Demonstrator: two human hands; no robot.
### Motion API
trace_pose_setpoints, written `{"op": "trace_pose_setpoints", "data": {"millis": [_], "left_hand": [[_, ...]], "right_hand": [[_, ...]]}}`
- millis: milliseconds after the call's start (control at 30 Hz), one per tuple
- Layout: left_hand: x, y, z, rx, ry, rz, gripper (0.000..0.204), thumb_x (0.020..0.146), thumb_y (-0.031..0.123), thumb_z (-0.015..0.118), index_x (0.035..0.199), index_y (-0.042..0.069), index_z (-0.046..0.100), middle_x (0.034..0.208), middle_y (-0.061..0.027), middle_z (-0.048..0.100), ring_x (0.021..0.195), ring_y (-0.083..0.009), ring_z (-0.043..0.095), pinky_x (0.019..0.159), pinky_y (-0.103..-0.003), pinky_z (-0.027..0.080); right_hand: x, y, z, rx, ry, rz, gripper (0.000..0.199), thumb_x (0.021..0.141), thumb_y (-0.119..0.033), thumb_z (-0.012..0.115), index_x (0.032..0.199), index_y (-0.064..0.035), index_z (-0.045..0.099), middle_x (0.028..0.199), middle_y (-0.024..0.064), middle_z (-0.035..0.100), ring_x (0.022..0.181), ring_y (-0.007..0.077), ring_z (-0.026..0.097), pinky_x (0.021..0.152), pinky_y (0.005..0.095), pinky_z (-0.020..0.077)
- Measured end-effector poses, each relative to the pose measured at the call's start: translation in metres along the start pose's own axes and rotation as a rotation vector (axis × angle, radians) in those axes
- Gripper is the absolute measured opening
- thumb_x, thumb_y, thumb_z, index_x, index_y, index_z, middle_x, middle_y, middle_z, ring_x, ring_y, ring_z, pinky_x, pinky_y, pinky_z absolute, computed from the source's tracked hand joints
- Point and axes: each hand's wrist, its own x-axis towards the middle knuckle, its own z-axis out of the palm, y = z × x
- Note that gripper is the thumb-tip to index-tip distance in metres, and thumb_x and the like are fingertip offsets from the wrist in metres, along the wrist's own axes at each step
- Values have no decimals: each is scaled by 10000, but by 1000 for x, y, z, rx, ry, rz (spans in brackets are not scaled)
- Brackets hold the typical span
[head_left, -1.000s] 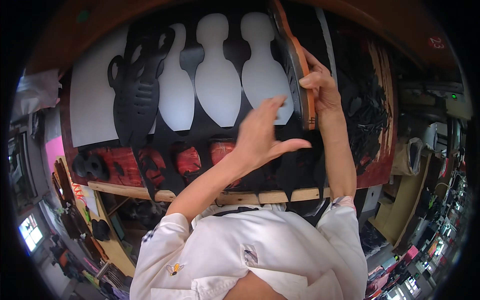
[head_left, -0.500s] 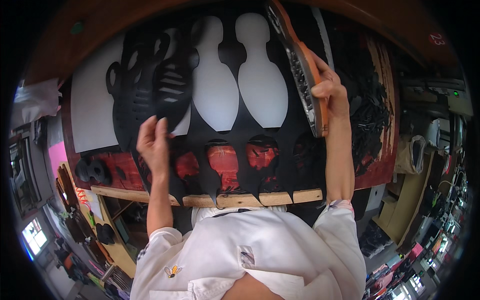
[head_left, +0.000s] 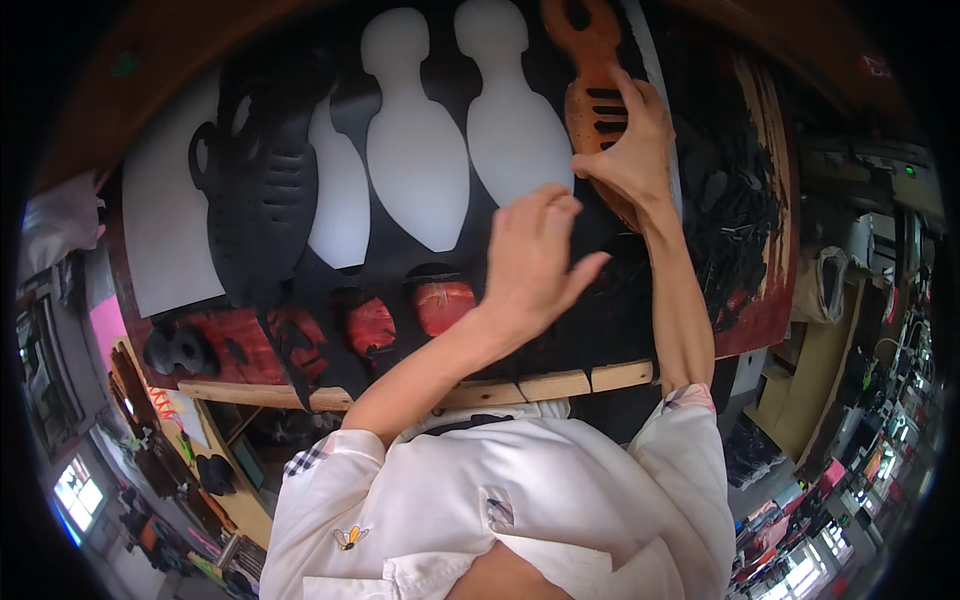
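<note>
My right hand point(head_left: 640, 150) grips an orange cutting die point(head_left: 592, 68) with dark slots and a round hole at its far end. The die lies over the right part of a black sheet point(head_left: 448, 75). Bottle-shaped holes run across this sheet, and a white board point(head_left: 418, 160) shows through them. Left of the die, my left hand point(head_left: 535, 255) hovers over the sheet's near part, fingers stretched, thumb apart, holding nothing. Black slotted cut pieces point(head_left: 265, 190) lie piled on the left.
A heap of black scraps point(head_left: 735, 220) covers the red tabletop's point(head_left: 755, 330) right side. At the front edge runs a wooden strip point(head_left: 555, 386). A small black piece point(head_left: 180, 348) rests at the near left. An orange-brown machine beam point(head_left: 110, 100) arches over the far side.
My right hand has turned the die from on edge to flat over the sheet. My left hand has let go of a slotted piece at the pile and moved right. The sheet has shifted left.
</note>
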Motion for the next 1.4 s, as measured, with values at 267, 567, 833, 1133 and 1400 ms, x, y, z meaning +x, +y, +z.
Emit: {"op": "trace_pose_setpoints", "data": {"millis": [267, 567, 833, 1133, 1400], "left_hand": [[19, -8, 64, 92, 129, 2, 568, 656, 333, 864, 1019, 56, 524, 1035, -123, 537, 931, -313, 523, 776, -416, 383], [30, -21, 67, 150, 208, 107, 462, 665, 417, 820, 861, 88, 561, 830, -40, 557, 759, -258, 538, 656, -363, 383], [96, -61, 75, 210, 290, 167, 482, 597, 450, 849, 713, 96, 543, 743, -34, 534, 717, -259, 534, 622, -375, 384], [158, -100, 41, 302, 360, 260, 818, 654, 488, 849, 1232, 29, 496, 1269, -199, 486, 1120, -385, 464, 986, -516, 355], [306, -134, -60, 766, 848, 606, 730, 940, 434, 601, 1460, 10, 313, 1526, -263, 224, 1393, -461, 237, 1089, -617, 173]], "right_hand": [[8, 1, -23, 758, 128, 199, 923, 667, -190, 895, 1414, 50, 409, 1293, 216, 554, 1204, 275, 563, 960, 352, 512], [-165, -18, -39, 337, 274, 114, 438, 691, -41, 834, 1037, -38, 564, 1029, 104, 604, 872, 201, 567, 812, 322, 474], [-165, -28, 6, 191, -84, -121, 401, 669, -107, 843, 986, -68, 600, 766, 46, 571, 626, 209, 531, 611, 333, 383], [-104, -35, 27, 94, 117, -222, 243, 724, -200, 816, 720, -120, 587, 657, -3, 515, 616, 198, 505, 595, 345, 368], [-41, -31, 55, -24, 113, -138, 344, 697, -296, 803, 556, -146, 528, 620, 1, 486, 644, 210, 506, 603, 357, 367]]}}
